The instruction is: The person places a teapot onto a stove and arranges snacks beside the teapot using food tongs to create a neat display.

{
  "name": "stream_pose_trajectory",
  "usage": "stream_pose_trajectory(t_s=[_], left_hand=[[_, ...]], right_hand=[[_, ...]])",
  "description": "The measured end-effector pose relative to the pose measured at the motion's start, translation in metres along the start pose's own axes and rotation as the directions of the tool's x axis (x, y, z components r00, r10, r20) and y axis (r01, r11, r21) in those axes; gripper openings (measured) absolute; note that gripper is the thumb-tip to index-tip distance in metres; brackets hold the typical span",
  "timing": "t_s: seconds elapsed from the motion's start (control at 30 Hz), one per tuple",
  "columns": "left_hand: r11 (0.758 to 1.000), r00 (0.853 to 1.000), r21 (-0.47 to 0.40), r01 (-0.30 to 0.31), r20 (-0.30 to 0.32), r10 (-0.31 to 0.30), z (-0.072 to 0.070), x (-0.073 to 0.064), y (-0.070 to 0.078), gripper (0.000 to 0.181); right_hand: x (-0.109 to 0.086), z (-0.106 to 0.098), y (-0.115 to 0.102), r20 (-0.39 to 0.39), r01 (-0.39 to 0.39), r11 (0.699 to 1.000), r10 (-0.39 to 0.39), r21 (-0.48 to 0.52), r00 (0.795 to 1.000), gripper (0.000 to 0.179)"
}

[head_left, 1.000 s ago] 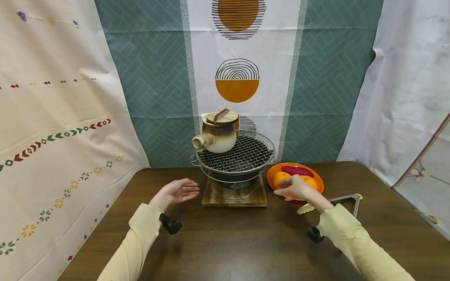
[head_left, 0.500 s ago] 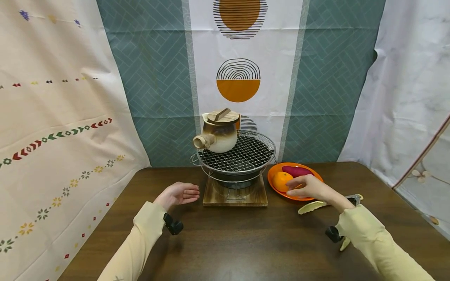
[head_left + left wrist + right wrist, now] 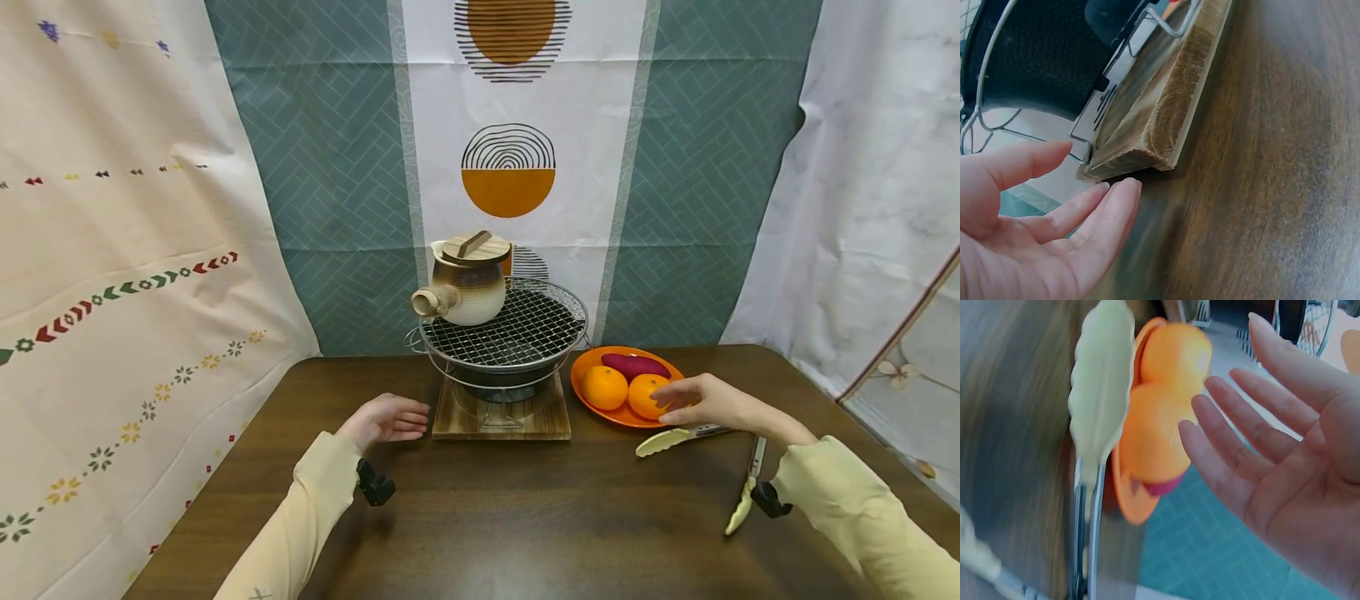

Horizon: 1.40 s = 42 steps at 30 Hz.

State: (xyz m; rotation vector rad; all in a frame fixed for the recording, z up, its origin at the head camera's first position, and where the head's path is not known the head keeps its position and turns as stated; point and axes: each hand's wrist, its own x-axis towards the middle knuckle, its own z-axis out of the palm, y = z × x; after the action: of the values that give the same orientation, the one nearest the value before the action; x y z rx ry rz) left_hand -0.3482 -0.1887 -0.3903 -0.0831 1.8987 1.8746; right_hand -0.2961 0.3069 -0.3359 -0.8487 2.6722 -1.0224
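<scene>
My left hand (image 3: 387, 419) hovers over the table beside the left corner of the wooden board (image 3: 450, 421), its fingers loosely bent around nothing. In the left wrist view its fingertips come close to the board's corner (image 3: 1154, 147). My right hand (image 3: 705, 402) holds nothing, its fingers spread and slightly bent, just right of the orange plate (image 3: 592, 360). Two oranges (image 3: 604, 388) and a purple sweet potato (image 3: 636, 366) lie on that plate. Below the right hand lie spread tongs (image 3: 663, 442) with cream tips; in the right wrist view one tong tip (image 3: 1102, 387) passes in front of the plate.
On the board stands a round grill (image 3: 540, 333) with a wire mesh top. A clay pot (image 3: 472, 292) with a wooden lid and a side handle sits on the grill's left part. Patterned cloths (image 3: 345, 208) hang behind and at both sides of the brown table (image 3: 510, 508).
My right hand has moved to the right, away from over the plate, uncovering the oranges and more of the tongs. My left hand has shifted slightly right and down.
</scene>
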Motion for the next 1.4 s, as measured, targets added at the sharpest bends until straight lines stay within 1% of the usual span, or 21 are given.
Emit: stream_pose_trajectory(t_s=[0.13,0.2,0.4,0.53,0.67,0.83,0.9,1.0,1.13,1.3,1.4], left_hand=[[1.0,1.0,0.011,0.008,-0.023,-0.008,0.006,0.001,-0.001,0.035],[1.0,1.0,0.015,0.011,-0.025,-0.01,0.008,0.002,-0.001,0.033],[1.0,1.0,0.013,0.013,-0.028,-0.012,0.013,0.007,-0.004,0.03],[1.0,0.999,0.003,0.028,-0.044,-0.028,0.014,0.009,-0.006,0.029],[0.999,0.998,-0.002,0.032,-0.05,-0.032,0.015,0.009,-0.006,0.028],[1.0,0.999,-0.007,0.022,-0.042,-0.022,0.018,0.01,-0.006,0.028],[1.0,0.999,-0.009,0.02,-0.046,-0.02,0.019,0.01,-0.007,0.024],[1.0,0.998,-0.005,0.019,-0.062,-0.019,0.02,0.01,-0.007,0.016],[1.0,0.995,0.009,0.026,-0.096,-0.025,0.022,0.011,-0.007,0.005],[0.999,0.994,0.042,0.019,-0.113,-0.014,0.023,0.014,-0.006,0.006],[0.999,0.993,0.052,0.009,-0.115,-0.003,0.023,0.015,-0.006,0.001]], right_hand=[[-0.011,-0.006,0.01,0.019,0.014,1.0,-0.015,0.026,1.0,0.048],[-0.015,-0.009,0.015,0.027,0.019,0.999,-0.02,0.031,0.999,0.048],[-0.026,-0.016,0.031,0.041,0.037,0.999,-0.037,-0.003,0.998,0.046],[-0.031,-0.02,0.04,0.049,0.041,0.999,-0.04,-0.021,0.998,0.046],[-0.037,-0.024,0.047,0.073,0.043,0.999,-0.042,-0.011,0.996,0.048],[-0.044,-0.026,0.056,0.071,0.041,0.996,-0.036,-0.079,0.997,0.051],[-0.046,-0.027,0.06,0.064,0.041,0.993,-0.034,-0.113,0.997,0.051],[-0.05,-0.027,0.064,0.069,0.047,0.992,-0.039,-0.12,0.997,0.051],[-0.053,-0.029,0.069,0.078,0.1,0.987,-0.091,-0.124,0.993,0.052],[-0.057,-0.031,0.077,0.097,0.147,0.981,-0.135,-0.13,0.986,0.054],[-0.058,-0.031,0.082,0.101,0.172,0.976,-0.159,-0.131,0.982,0.057]])
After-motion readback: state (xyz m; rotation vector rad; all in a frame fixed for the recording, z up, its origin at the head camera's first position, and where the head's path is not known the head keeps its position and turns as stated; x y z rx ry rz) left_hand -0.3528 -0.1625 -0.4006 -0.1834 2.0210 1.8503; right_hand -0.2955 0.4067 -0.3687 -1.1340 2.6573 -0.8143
